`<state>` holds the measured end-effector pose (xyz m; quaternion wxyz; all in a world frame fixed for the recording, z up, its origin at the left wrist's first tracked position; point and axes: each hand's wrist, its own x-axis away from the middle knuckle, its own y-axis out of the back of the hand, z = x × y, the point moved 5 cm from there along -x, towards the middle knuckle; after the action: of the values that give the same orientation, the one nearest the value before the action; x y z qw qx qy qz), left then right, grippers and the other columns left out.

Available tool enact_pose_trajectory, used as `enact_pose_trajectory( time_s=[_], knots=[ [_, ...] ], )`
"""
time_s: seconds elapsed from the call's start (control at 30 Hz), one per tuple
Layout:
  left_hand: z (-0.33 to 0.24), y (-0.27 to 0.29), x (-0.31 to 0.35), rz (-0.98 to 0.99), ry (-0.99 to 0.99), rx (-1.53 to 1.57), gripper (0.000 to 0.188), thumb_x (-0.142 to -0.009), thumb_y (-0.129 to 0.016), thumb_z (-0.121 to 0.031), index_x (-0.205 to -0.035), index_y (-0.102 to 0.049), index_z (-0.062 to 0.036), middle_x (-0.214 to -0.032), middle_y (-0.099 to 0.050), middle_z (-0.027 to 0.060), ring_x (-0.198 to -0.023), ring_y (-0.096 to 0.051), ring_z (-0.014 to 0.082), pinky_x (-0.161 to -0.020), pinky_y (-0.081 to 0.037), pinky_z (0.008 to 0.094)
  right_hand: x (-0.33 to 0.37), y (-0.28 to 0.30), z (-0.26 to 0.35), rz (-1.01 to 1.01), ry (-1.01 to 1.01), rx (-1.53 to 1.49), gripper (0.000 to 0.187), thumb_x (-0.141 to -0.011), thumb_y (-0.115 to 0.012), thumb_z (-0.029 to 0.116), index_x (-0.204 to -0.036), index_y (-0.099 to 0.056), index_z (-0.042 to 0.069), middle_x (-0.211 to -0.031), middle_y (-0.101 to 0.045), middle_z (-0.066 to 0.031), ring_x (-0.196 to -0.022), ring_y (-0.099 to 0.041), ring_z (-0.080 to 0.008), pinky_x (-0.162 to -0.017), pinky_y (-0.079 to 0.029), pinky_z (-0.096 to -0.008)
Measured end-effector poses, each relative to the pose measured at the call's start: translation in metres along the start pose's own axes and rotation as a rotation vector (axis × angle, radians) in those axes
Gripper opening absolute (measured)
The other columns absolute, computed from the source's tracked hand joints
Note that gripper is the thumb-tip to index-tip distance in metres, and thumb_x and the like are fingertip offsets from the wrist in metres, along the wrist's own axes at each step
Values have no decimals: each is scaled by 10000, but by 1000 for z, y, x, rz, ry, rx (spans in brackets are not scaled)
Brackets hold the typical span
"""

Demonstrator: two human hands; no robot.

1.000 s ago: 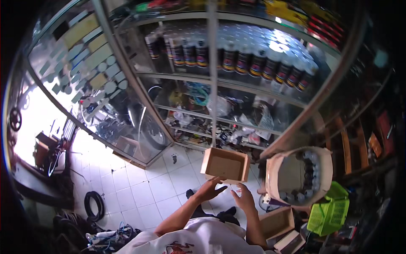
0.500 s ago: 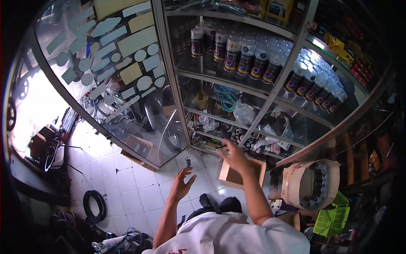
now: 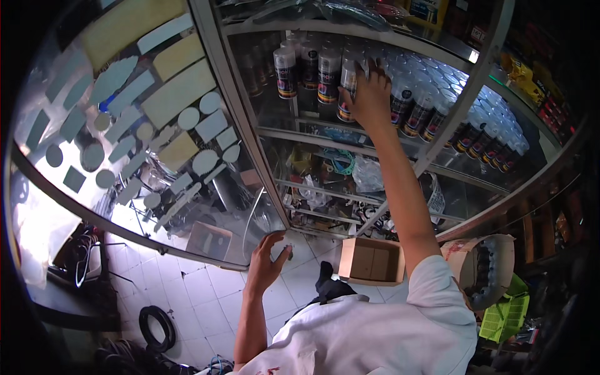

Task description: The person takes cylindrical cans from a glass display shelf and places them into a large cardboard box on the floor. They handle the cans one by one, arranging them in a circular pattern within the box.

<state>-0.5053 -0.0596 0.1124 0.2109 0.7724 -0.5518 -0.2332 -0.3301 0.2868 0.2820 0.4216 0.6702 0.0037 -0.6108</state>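
Observation:
My right hand (image 3: 372, 94) is raised to the upper glass shelf, its fingers spread in front of the row of spray cans. Its thumb lies over a dark spray can with a clear cap (image 3: 347, 78), and the palm hides part of the cans behind; whether it touches them I cannot tell. Left of it stand more spray cans (image 3: 329, 78), upright, with dark, colour-banded labels. My left hand (image 3: 267, 259) hangs low above the tiled floor, fingers curved and apart, holding nothing.
An open cardboard box (image 3: 372, 261) sits on the floor below the cabinet. To its right are a round-opened carton (image 3: 453, 253) with several cans and a green basket (image 3: 503, 319). A glass door (image 3: 206, 144) covered in stickers stands at the left. A black tyre (image 3: 157, 328) lies on the tiles.
My right hand has risen from above the cardboard box to the spray cans on the shelf. My left hand stays low, fingers still apart. The view has shifted.

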Motion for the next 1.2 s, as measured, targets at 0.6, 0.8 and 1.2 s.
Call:
enact_pose_trajectory(
  time_s=[0.6, 0.8, 1.2],
  knots=[
    [-152, -25, -404, -358, -716, -437, 719, -884, -752, -349, -1525, -462, -198, -1587, -329, 188, -1360, -457, 420, -1092, -421, 506, 116, 29, 29, 51, -247, -225, 638, -838, -781, 127, -1375, -453, 21, -1448, -470, -228, -1266, -541, -447, -975, -525, -483],
    [-131, -42, -452, -470, -715, -457, 725, -845, -747, -492, -1401, -489, -104, -1561, -370, 217, -1341, -469, 423, -1063, -433, 522, 143, 37, 42, 141, -415, -221, 666, -843, -773, 121, -1399, -425, 7, -1440, -453, -228, -1253, -541, -460, -986, -521, -481],
    [-119, -15, -266, -313, -660, 255, 782, -789, -876, -176, -1420, -437, -33, -1415, -511, 168, -1230, -570, 332, -1043, -474, 424, 232, 169, 84, 48, -551, -339, 706, -827, -809, 172, -1412, -441, 28, -1399, -501, -198, -1222, -575, -401, -994, -511, -446]
  ],
)
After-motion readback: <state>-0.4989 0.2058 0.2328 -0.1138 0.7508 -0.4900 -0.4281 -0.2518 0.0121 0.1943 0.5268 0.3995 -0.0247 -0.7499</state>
